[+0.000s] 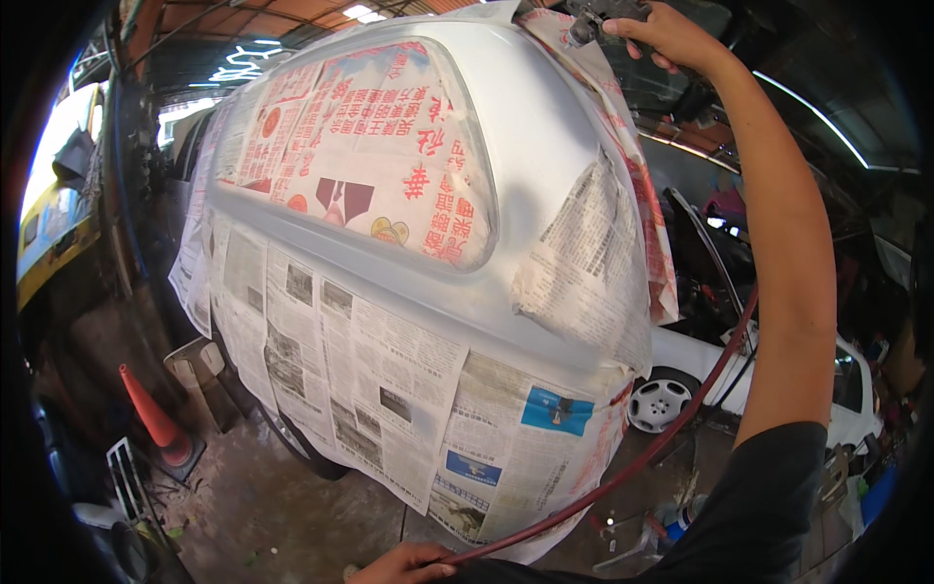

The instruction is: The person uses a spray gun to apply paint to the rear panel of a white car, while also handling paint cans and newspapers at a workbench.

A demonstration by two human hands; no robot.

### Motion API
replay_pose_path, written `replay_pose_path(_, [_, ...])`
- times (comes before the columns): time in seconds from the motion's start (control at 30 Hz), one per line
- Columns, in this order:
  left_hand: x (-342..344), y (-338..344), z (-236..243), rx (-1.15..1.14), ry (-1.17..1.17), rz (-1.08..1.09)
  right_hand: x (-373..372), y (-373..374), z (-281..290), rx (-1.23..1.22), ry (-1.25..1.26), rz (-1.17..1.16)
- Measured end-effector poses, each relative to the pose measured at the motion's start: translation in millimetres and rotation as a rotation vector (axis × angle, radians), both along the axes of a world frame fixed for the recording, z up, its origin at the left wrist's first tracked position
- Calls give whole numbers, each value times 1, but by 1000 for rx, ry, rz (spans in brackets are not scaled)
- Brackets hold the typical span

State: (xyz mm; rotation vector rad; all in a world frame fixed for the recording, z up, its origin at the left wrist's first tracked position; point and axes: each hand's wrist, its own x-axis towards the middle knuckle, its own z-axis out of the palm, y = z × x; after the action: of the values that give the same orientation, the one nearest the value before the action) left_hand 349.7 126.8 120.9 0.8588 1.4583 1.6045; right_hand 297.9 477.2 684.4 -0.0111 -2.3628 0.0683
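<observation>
My right hand is raised at the top right, closed round a dark metal spray gun above the rear corner of a silver-grey car body. Low in the view, my left hand grips a dark red hose, which runs up along my right arm. Newspaper sheets cover the car's lower side and part of the rear pillar. Red-printed paper masks the side window, while grey paint shows on the bodywork between the sheets.
An orange traffic cone and a cardboard-like bin stand on the floor at the left, near a post. A white car with its door open is behind at the right, with clutter along the lower right. A yellow vehicle is at far left.
</observation>
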Motion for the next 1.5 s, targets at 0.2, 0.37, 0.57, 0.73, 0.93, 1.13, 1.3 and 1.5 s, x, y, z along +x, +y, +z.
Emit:
replay_pose_path(0.2, [1,4,12,16,-33,61,-60,23,25,181,92,51])
replay_pose_path(0.37, [1,8,12,64,-31,78,-66,28,26,170,97,93])
replay_pose_path(0.57, [-4,11,-1,4,11,14,-26,39,11,179,-37,-133])
replay_pose_path(0.73, [-11,18,-11,-15,127,-95,31,32,-24,99,-103,-95])
replay_pose_path(0.93, [-36,18,-38,-138,264,-390,80,12,-81,33,-73,33])
replay_pose_path(1.13, [-77,-2,-178,-199,413,-464,167,-16,-189,-185,82,-113])
replay_pose_path(1.3, [-129,-100,-338,-928,520,-671,158,-110,-349,-689,121,-70])
replay_pose_path(1.5, [-142,-169,-243,-406,300,-226,54,-269,-498,-1233,-279,424])
